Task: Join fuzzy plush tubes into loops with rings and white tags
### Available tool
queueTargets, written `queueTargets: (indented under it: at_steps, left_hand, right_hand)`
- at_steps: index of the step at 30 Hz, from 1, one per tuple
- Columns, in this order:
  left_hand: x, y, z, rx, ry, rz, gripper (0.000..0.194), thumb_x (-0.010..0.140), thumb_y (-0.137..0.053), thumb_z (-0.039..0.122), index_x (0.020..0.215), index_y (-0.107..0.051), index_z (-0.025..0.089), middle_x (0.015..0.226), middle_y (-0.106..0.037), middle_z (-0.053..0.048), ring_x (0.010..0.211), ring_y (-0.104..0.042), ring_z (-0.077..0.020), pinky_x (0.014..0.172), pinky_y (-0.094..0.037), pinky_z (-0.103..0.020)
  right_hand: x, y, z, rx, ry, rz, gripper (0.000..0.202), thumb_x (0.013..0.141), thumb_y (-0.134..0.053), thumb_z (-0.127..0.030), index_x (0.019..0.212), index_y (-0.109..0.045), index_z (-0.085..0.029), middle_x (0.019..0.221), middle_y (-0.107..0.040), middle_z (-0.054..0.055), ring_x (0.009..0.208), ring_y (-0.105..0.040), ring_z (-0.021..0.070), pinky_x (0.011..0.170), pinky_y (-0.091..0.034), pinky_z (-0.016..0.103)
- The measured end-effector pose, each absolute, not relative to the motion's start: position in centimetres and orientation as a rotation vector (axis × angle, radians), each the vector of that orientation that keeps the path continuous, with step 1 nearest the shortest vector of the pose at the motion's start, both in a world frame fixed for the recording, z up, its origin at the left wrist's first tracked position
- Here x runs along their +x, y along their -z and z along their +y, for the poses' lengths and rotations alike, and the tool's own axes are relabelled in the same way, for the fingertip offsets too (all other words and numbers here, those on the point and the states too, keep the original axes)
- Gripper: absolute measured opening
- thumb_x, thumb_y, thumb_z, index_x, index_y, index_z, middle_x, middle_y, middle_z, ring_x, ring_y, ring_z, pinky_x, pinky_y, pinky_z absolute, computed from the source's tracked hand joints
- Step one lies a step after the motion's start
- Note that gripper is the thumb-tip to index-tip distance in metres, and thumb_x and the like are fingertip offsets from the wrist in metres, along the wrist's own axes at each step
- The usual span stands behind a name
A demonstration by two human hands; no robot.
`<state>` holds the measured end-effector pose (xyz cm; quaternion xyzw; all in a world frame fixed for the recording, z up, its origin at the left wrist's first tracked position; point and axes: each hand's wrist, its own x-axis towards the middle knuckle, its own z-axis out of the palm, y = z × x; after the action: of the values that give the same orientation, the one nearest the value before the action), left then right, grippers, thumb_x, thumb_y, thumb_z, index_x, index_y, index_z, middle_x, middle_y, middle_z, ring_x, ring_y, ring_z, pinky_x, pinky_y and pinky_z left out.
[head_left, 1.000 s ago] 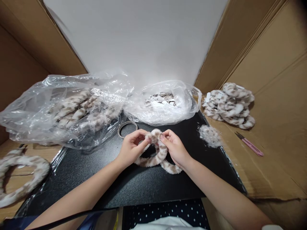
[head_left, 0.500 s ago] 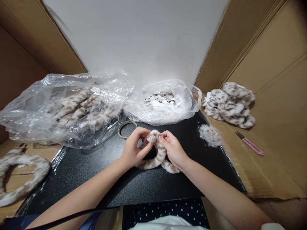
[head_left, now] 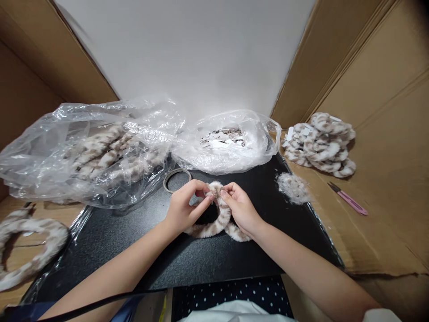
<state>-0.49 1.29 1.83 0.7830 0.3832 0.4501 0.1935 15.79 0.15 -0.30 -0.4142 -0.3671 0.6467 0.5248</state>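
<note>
A white and brown furry headband-like loop (head_left: pixel 221 220) rests partly on the black tabletop, its upper part raised between my hands. My left hand (head_left: pixel 188 202) pinches the fur at the top left of the loop, thumb and forefinger close together. On the other side, my right hand (head_left: pixel 241 206) grips the same fur piece with thumb and forefinger. Its lower right end pokes out below my right hand. A roll of tape (head_left: pixel 165 184) lies just beyond my left hand.
A clear bag (head_left: pixel 40 147) of furry pieces lies back left; a smaller bag (head_left: pixel 197 162) holds white tags. Furry loops (head_left: pixel 330 145) are piled back right, near a fluff clump (head_left: pixel 293 188) and pink thread snips (head_left: pixel 351 203). Another furry ring (head_left: pixel 55 235) sits at left. Cardboard walls (head_left: pixel 378 134) flank the table.
My left hand has shifted slightly left and its fingertips have drawn closer on the fur. The rolled top of the piece now looks flatter. My right hand keeps its grip.
</note>
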Motion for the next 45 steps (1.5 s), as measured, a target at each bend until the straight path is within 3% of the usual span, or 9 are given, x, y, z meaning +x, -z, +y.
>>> queueTargets:
  at_steps: [5, 17, 23, 29, 34, 37, 39, 42, 45]
  left_hand:
    - [-0.5, -2.1, 1.2, 2.260, -1.287, 0.959, 0.009, 0.080, -0.066, 0.013, 0.084, -0.062, 0.020, 0.084, -0.067, -0.005, 0.078, -0.062, -0.0168, 0.072, -0.048, -0.028]
    - [-0.7, -1.5, 1.5, 2.372, -1.430, 1.022, 0.012, 0.079, -0.063, 0.006, 0.078, -0.062, 0.018, 0.079, -0.071, -0.003, 0.074, -0.067, -0.0132, 0.071, -0.052, -0.023]
    - [-0.8, -1.7, 1.8, 1.919, -1.432, 1.082, 0.005, 0.078, -0.068, 0.013, 0.076, -0.064, 0.016, 0.077, -0.072, -0.004, 0.071, -0.068, -0.0135, 0.065, -0.053, -0.022]
    - [-0.9, -1.6, 2.3, 1.598, -1.194, 1.076, 0.012, 0.077, -0.071, 0.021, 0.075, -0.061, 0.015, 0.078, -0.066, -0.003, 0.071, -0.062, -0.0122, 0.066, -0.050, -0.022]
    - [-1.2, -1.6, 2.4, 1.582, -1.013, 0.954, 0.015, 0.080, -0.070, 0.026, 0.085, -0.059, 0.017, 0.081, -0.060, 0.000, 0.074, -0.057, -0.0108, 0.069, -0.046, -0.020]
    - [-1.1, -1.6, 2.6, 1.478, -1.069, 0.930, 0.020, 0.081, -0.069, 0.035, 0.079, -0.060, 0.016, 0.083, -0.058, 0.000, 0.079, -0.056, -0.0119, 0.073, -0.046, -0.020]
    - [-1.0, -1.5, 2.8, 1.252, -1.066, 0.996, 0.029, 0.080, -0.067, 0.044, 0.075, -0.057, 0.017, 0.078, -0.057, 0.000, 0.073, -0.056, -0.0127, 0.067, -0.048, -0.022]
    - [-0.9, -1.3, 3.0, 0.932, -0.792, 1.051, 0.037, 0.080, -0.063, 0.052, 0.075, -0.055, 0.017, 0.069, -0.058, -0.001, 0.059, -0.058, -0.0144, 0.055, -0.048, -0.025]
    - [-0.9, -1.3, 2.9, 0.832, -0.477, 0.912, 0.039, 0.081, -0.062, 0.052, 0.077, -0.060, 0.014, 0.071, -0.065, -0.006, 0.060, -0.063, -0.0169, 0.058, -0.050, -0.027]
  right_hand:
    - [15.9, 0.2, 0.1, -0.990, -1.534, -0.882, 0.036, 0.070, -0.076, -0.048, 0.080, -0.054, -0.022, 0.076, -0.058, -0.003, 0.068, -0.054, 0.0112, 0.066, -0.043, 0.026]
    - [15.7, 0.2, 0.1, -0.973, -1.595, -0.808, 0.042, 0.064, -0.080, -0.049, 0.079, -0.054, -0.021, 0.072, -0.058, -0.005, 0.068, -0.055, 0.0104, 0.068, -0.044, 0.026]
    - [16.2, -0.1, 0.4, -0.939, -1.615, -0.773, 0.040, 0.064, -0.082, -0.046, 0.080, -0.055, -0.021, 0.074, -0.062, -0.004, 0.070, -0.060, 0.0112, 0.072, -0.048, 0.027]
    - [16.4, -0.4, 0.6, -0.938, -1.638, -0.804, 0.043, 0.065, -0.081, -0.049, 0.081, -0.052, -0.021, 0.075, -0.066, -0.002, 0.069, -0.067, 0.0141, 0.078, -0.053, 0.033]
    - [16.7, -0.7, 0.6, -0.945, -1.718, -0.780, 0.050, 0.061, -0.082, -0.053, 0.081, -0.049, -0.021, 0.065, -0.065, -0.004, 0.058, -0.067, 0.0137, 0.068, -0.056, 0.032]
    - [16.9, -0.9, 0.6, -0.927, -1.760, -0.774, 0.050, 0.061, -0.082, -0.051, 0.082, -0.049, -0.020, 0.061, -0.064, -0.005, 0.056, -0.065, 0.0130, 0.064, -0.055, 0.030]
    - [17.0, -1.1, 0.6, -0.898, -1.773, -0.776, 0.049, 0.062, -0.083, -0.050, 0.080, -0.049, -0.020, 0.059, -0.061, -0.006, 0.053, -0.063, 0.0106, 0.061, -0.053, 0.027]
    - [17.1, -1.3, 0.6, -0.859, -1.786, -0.782, 0.048, 0.062, -0.084, -0.047, 0.079, -0.048, -0.019, 0.061, -0.059, -0.008, 0.048, -0.057, 0.0069, 0.056, -0.049, 0.023]
    - [17.2, -1.4, 0.6, -0.835, -1.813, -0.818, 0.047, 0.064, -0.082, -0.047, 0.079, -0.047, -0.020, 0.062, -0.058, -0.007, 0.048, -0.054, 0.0066, 0.053, -0.047, 0.022]
